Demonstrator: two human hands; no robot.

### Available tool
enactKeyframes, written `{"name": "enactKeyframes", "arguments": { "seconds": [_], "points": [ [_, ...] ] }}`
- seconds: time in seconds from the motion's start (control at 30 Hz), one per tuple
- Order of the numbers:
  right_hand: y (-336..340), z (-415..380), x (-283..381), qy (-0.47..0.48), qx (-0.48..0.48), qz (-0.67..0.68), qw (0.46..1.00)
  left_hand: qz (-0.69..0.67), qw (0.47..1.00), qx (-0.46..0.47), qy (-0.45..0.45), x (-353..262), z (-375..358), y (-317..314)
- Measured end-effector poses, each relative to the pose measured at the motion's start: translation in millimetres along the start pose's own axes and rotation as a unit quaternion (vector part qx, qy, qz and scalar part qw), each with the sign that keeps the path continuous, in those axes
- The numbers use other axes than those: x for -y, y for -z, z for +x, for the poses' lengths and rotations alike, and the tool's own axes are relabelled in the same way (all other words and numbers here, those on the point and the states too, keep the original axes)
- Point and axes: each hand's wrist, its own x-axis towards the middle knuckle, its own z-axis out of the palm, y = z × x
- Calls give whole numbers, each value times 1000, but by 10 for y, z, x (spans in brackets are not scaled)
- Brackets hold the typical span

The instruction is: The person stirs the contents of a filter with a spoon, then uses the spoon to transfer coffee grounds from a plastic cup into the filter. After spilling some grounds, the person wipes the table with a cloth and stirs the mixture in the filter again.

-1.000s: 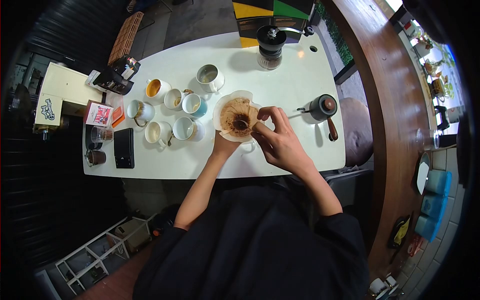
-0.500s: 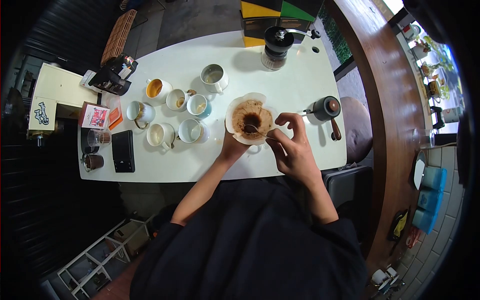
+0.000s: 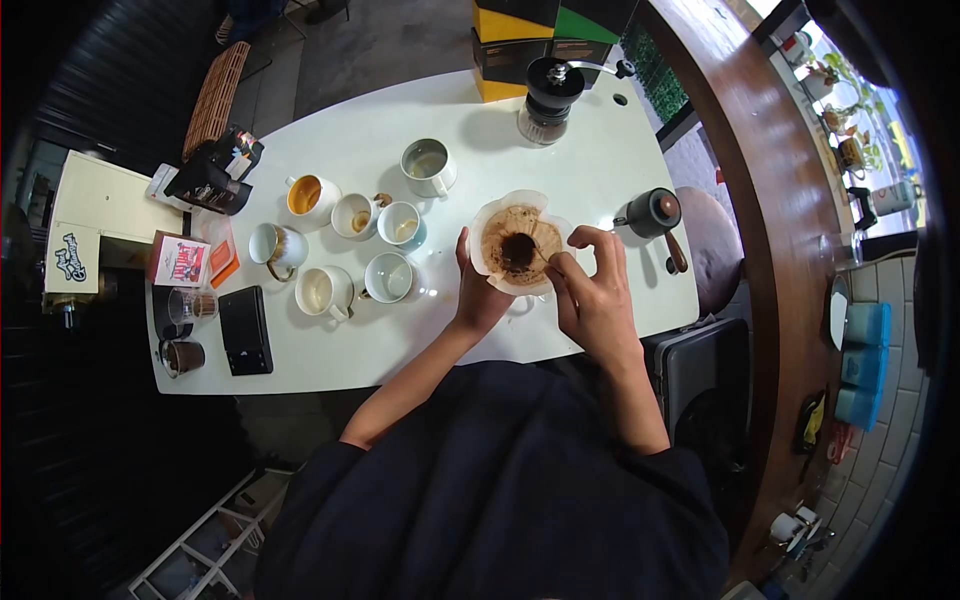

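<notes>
A paper coffee filter [image 3: 548, 225] in a dripper holds wet brown coffee grounds [image 3: 517, 250], darkest in the middle. My left hand [image 3: 482, 298] is wrapped round the dripper's lower left side. With fingertips pinched at the filter's right side, my right hand [image 3: 598, 300] holds a thin spoon [image 3: 541, 254], whose tip reaches down to the grounds. What the dripper rests on is mostly hidden. Left of it stand several used cups, the nearest a white cup [image 3: 389, 277] and a pale blue one [image 3: 402, 226].
A hand grinder [image 3: 548, 100] stands at the back by black, yellow and green boxes [image 3: 512, 62]. On the right is a dark kettle [image 3: 653, 213] with a wooden handle. A black scale [image 3: 245, 330], glasses [image 3: 182, 357] and a coffee bag [image 3: 208, 188] are at the left.
The filter and both hands have shifted slightly right in view. The spoon now stands more upright, with its bowl in the grounds instead of showing at the near side. The camera view has tilted a little.
</notes>
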Motion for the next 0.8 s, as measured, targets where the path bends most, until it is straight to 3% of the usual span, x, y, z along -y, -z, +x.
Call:
{"name": "enactKeyframes", "arguments": {
  "seconds": [0.47, 0.8],
  "points": [
    [41, -118, 171, -60, -6, 84, 995, -13, 1000, -19, -17, -78, 7, 69],
    [48, 25, 77, -39, 32, 97, 994, 3, 998, -40, -42, -32, -2, 32]
  ]
}}
